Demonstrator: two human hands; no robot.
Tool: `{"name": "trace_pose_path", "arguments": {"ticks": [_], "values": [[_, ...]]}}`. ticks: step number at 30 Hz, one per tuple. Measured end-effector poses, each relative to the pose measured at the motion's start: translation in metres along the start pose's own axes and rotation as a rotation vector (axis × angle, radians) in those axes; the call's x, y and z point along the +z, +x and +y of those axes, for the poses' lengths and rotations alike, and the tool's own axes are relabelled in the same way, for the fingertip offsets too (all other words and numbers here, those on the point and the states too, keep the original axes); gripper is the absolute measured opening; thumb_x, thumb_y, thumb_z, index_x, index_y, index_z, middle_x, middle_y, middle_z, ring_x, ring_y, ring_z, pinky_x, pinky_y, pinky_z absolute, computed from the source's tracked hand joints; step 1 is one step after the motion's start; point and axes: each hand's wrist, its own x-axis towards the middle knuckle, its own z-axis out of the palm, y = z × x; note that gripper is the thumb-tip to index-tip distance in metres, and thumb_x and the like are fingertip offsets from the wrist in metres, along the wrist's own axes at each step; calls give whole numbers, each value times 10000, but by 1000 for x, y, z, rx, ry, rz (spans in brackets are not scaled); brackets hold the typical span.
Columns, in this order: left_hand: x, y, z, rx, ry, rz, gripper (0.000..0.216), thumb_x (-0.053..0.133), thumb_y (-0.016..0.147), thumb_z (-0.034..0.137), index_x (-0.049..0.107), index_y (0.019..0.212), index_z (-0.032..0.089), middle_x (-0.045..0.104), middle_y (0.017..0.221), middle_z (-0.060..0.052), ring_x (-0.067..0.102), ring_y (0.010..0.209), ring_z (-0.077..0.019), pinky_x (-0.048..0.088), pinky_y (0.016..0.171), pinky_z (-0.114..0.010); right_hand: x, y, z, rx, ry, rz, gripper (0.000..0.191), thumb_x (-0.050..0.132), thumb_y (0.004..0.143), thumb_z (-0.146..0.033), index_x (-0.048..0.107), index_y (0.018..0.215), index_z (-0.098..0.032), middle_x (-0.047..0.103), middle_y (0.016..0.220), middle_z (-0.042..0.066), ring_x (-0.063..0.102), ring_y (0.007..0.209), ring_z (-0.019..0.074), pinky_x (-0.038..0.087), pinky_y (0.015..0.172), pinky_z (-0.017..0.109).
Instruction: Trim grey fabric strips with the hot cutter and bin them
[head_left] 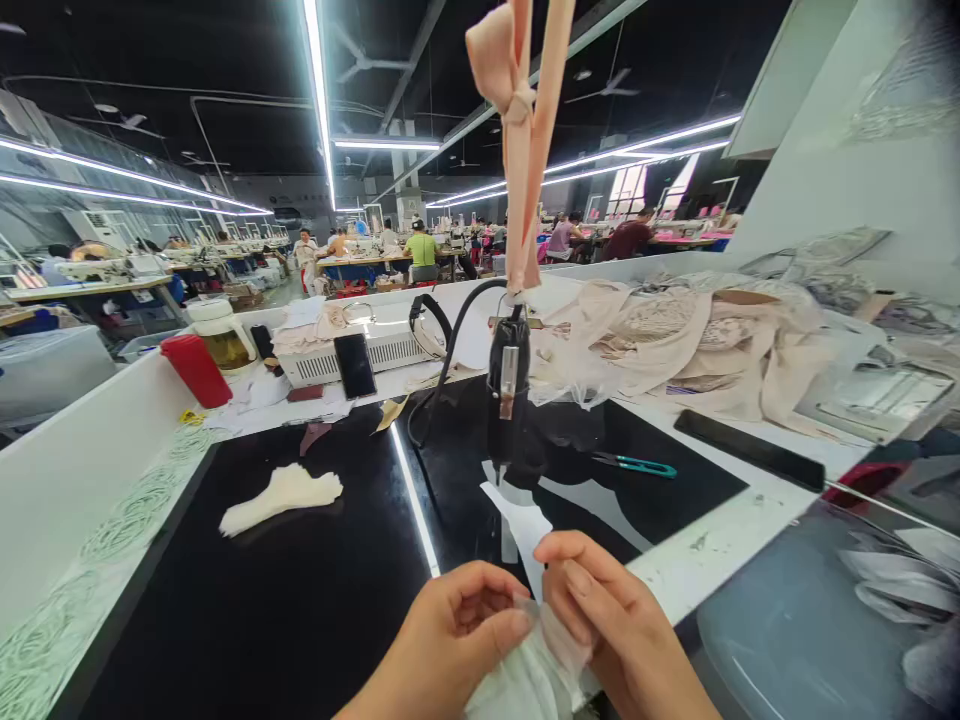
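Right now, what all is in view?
Thin translucent fabric: one bunch, whitish, bottom centre
Narrow papery strip: one, white, just beyond fabric
Glossy flat panel: one, black, benchtop
Corded handheld tool: one, black, over panel
Knotted cloth strap: one, peach, above tool
Slim snips: one, teal, right of tool
Fluffy scrap: one, cream, panel's left
Slatted box: one, white, behind panel
Rectangular phone: one, black, against box
Cylindrical container: one, red, left
Long slab: one, black, right bench edge
Cloth heap: uncounted, beige, right
Workers: several, mixed clothing, background
Tube lights: several, white, overhead
Left hand, right hand: one each, bare, pinching fabric
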Motion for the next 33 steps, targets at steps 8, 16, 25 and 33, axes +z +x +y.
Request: {"name": "trace_pose_path", "arguments": {"ticks": [8,16,25,33], "values": [[-28,-25,14,-143,-26,186,405,844,719,486,669,821,136,579,669,22,478,637,-94,387,641,-224,-8,6,19,-96,-400,37,434,762,795,-576,761,1113,-281,750,947,44,640,677,166,572,683,282],[-60,-49,21,-182,125,293,360,800,724,469,649,789,149,575,656,27,452,610,-93,364,614,-234,9,15,36,-36,-516,-60,341,673,791,-465,761,1064,-279,773,969,36,743,891,212,587,812,265],[-85,-65,23,-264,237,405,271,689,721,413,604,790,166,634,721,-7,449,594,-92,252,502,-213,38,20,56,-74,-502,-143,263,615,822,-450,738,1008,-312,717,865,-23,707,818,168,551,798,245],[-99,-70,17,-279,233,438,207,667,752,358,590,797,171,632,737,4,404,564,-70,216,476,-191,53,21,65,-159,-547,-122,242,587,846,-418,718,1009,-297,722,828,-37,683,756,150,542,741,220]]}}
